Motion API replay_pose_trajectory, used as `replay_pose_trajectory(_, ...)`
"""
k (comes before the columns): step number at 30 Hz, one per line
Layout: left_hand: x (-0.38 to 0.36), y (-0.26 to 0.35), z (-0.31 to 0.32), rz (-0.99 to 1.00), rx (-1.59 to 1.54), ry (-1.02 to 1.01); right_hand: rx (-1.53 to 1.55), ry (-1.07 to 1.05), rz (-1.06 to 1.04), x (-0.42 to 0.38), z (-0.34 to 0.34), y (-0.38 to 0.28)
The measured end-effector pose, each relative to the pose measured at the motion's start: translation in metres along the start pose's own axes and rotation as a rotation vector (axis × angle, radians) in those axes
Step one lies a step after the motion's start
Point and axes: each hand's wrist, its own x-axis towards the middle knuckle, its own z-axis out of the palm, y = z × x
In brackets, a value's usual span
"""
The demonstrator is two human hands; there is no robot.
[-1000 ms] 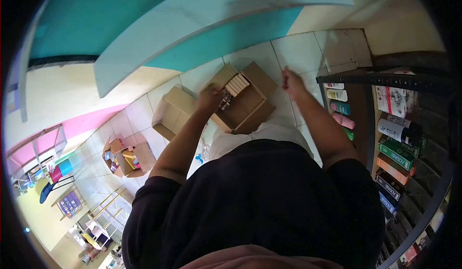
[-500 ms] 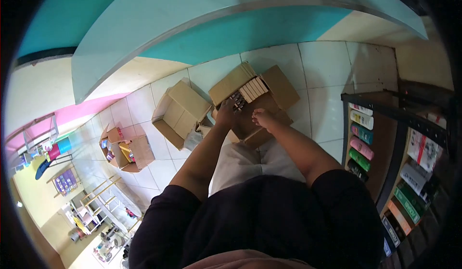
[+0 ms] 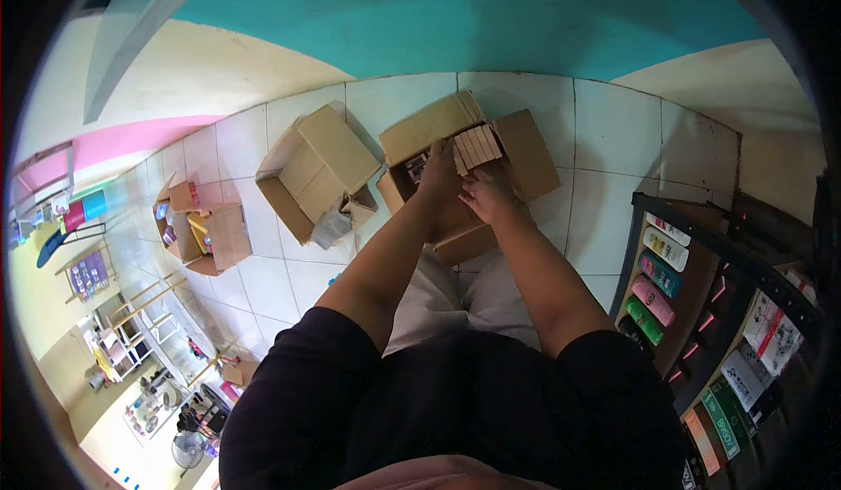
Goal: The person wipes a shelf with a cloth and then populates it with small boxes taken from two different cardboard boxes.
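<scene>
An open cardboard box (image 3: pixel 517 153) stands on the floor in front of my knees. Inside it, at the far side, is a row of slim pale cartons (image 3: pixel 477 146), with small dark-fronted packs (image 3: pixel 415 168) to their left. My left hand (image 3: pixel 441 173) reaches into the box with fingers stretched over the place where the packs meet the cartons; its fingertips are partly hidden. Just below the cartons, my right hand (image 3: pixel 489 199) is held over the box with fingers apart and nothing visible in it.
To the left stands another open cardboard box (image 3: pixel 320 162) with a crumpled clear plastic bag (image 3: pixel 332 227) at its corner. Farther left, a box (image 3: pixel 223 232) holds mixed goods. At right is a dark shelf rack (image 3: pixel 692 214) with coloured bottles (image 3: pixel 654 302) and cartons.
My left hand has moved right, from the dark packs toward the pale cartons. My right hand has come closer to it, its fingers opening. The view has shifted, with less of the pale panel overhead.
</scene>
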Motion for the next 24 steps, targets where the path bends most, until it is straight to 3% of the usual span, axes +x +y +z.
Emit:
replay_pose_trajectory(8,0.001,0.021,-0.015,-0.022,-0.023,0.033,-0.200,0.140,-0.086,0.002,0.009,0.000)
replay_pose_trajectory(11,0.005,0.023,-0.027,-0.100,0.026,-0.070,-0.437,0.226,-0.215,0.019,0.004,0.012)
replay_pose_trajectory(13,0.005,0.017,-0.027,-0.014,0.068,-0.114,-0.868,0.209,-0.214,0.009,0.009,0.003)
replay_pose_trajectory(17,0.000,0.011,-0.018,0.035,0.050,-0.132,-0.939,0.195,-0.326,0.033,-0.009,0.028)
replay_pose_trajectory(19,-0.004,0.010,-0.012,0.013,0.049,-0.199,-1.393,0.485,-0.426,0.004,0.008,0.022)
replay_pose_trajectory(20,-0.007,0.010,-0.012,0.014,0.048,-0.198,-1.394,0.486,-0.427,0.006,0.005,0.025)
replay_pose_trajectory(22,-0.010,0.012,-0.013,0.020,-0.004,-0.141,-1.366,0.543,-0.672,0.019,-0.013,0.036)
replay_pose_trajectory(24,-0.011,-0.001,-0.006,0.090,-0.051,-0.113,-1.437,0.506,-0.601,0.006,-0.019,0.023)
